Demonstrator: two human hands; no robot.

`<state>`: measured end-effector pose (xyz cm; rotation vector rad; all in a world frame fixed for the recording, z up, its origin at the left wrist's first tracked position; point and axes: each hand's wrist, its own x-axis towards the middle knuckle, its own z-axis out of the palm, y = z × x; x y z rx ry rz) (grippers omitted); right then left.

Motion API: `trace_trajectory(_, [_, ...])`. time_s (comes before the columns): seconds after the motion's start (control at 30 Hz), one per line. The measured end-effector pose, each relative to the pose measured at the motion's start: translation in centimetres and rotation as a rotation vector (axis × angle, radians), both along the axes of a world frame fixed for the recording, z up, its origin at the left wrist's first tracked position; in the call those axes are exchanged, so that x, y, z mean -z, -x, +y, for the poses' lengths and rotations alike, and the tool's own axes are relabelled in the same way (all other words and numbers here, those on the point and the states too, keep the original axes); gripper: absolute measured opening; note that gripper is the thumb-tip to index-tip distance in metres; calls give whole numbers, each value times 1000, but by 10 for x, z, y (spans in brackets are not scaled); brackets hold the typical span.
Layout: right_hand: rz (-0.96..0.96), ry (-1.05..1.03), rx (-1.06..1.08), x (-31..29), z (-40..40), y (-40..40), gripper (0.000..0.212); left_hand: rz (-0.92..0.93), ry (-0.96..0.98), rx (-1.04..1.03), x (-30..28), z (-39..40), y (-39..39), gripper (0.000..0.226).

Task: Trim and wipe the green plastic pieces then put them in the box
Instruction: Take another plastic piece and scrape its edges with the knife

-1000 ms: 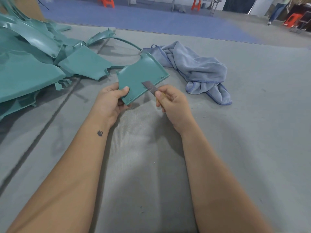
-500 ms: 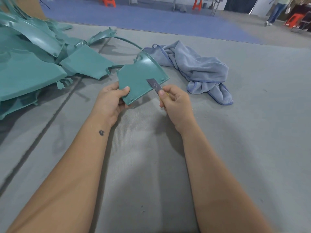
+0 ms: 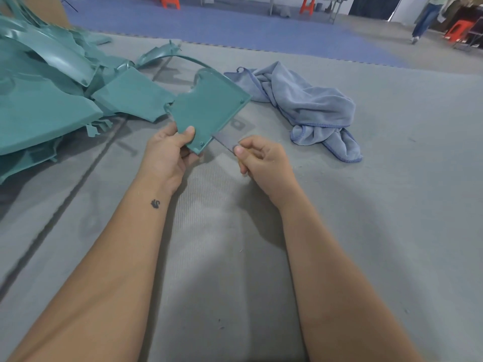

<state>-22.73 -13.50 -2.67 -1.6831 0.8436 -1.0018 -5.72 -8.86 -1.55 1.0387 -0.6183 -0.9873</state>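
Note:
My left hand (image 3: 167,152) grips a flat green plastic piece (image 3: 206,111) by its near corner, thumb on top, and holds it tilted above the grey mat. My right hand (image 3: 261,158) pinches a thin grey blade (image 3: 224,141) between thumb and fingers. The blade's far end lies against the lower right edge of the piece, close to the held corner. A heap of other green plastic pieces (image 3: 47,95) lies to the left. A crumpled blue-grey cloth (image 3: 313,108) lies to the right, behind my right hand. No box is in view.
I work on a grey foam mat (image 3: 392,205). Beyond it is a blue floor (image 3: 235,24) with orange stools (image 3: 170,1) and table legs. A person walks at the far right (image 3: 426,17). A brown cardboard surface (image 3: 47,9) stands behind the green heap.
The blade has slid down the piece's right edge toward the near corner, and my right hand has drawn back toward me. My left hand has tilted the piece more upright.

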Motion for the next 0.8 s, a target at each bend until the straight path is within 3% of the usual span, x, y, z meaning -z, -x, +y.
trace_trajectory(0.17, [-233, -67, 140, -3, -4, 6, 24, -60, -8, -4, 0, 1, -1, 26])
trace_trajectory(0.4, [-104, -18, 163, 1, -5, 5, 26, 13, 5, 35, -1, 1, 4, 23])
trace_trajectory(0.53, [-108, -33, 83, -1, -4, 5, 25, 62, 16, 66, -2, 2, 6, 24])
trace_trajectory(0.67, [36, 37, -55, 0, 0, 2, 21, 99, 27, 90, -4, 2, 8, 23])
trace_trajectory(0.8, [-215, -80, 19, -4, -2, 6, 17, 101, 4, 116, -5, 2, 12, 22])
